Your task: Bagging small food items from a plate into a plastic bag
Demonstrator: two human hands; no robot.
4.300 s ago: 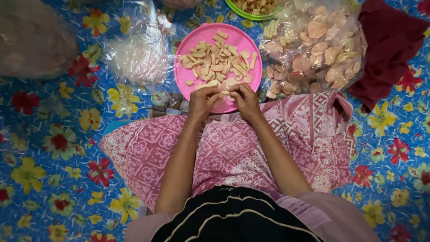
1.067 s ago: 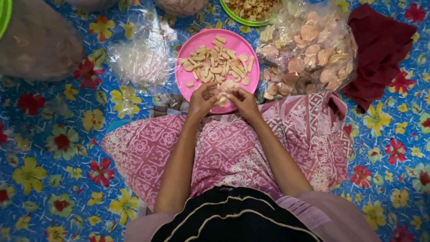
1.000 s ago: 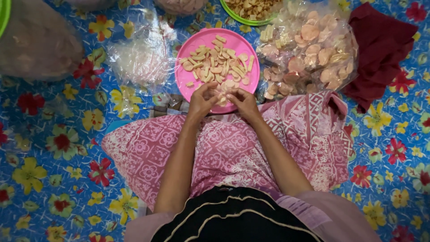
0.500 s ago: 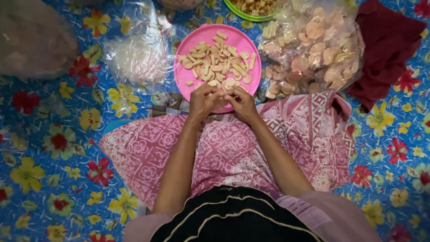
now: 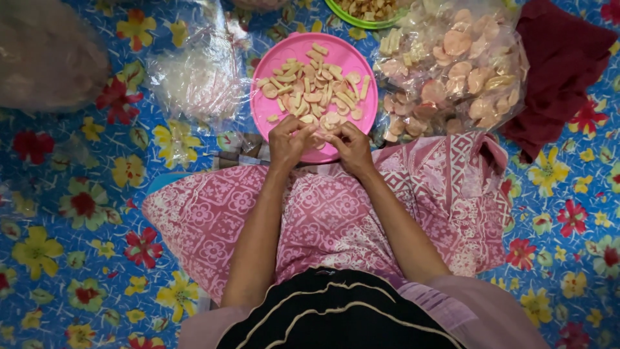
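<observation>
A pink round plate (image 5: 283, 55) lies on the flowered mat ahead of my knees, covered with several pale cracker pieces (image 5: 313, 90). My left hand (image 5: 289, 141) and my right hand (image 5: 350, 146) meet at the plate's near rim, fingertips pinched together over a small pale cracker piece (image 5: 318, 134) held between them. My forearms reach out over my lap, which is draped in a pink patterned cloth (image 5: 323, 213).
A clear bag of round pink crackers (image 5: 458, 71) sits right of the plate. A green dish with crackers (image 5: 365, 10) is at the top. A crumpled clear bag (image 5: 194, 74) lies left, a larger bag (image 5: 45, 55) far left. A dark red cloth (image 5: 555, 64) lies far right.
My hands stay together at the plate's near rim with only small finger movements. The view has shifted slightly.
</observation>
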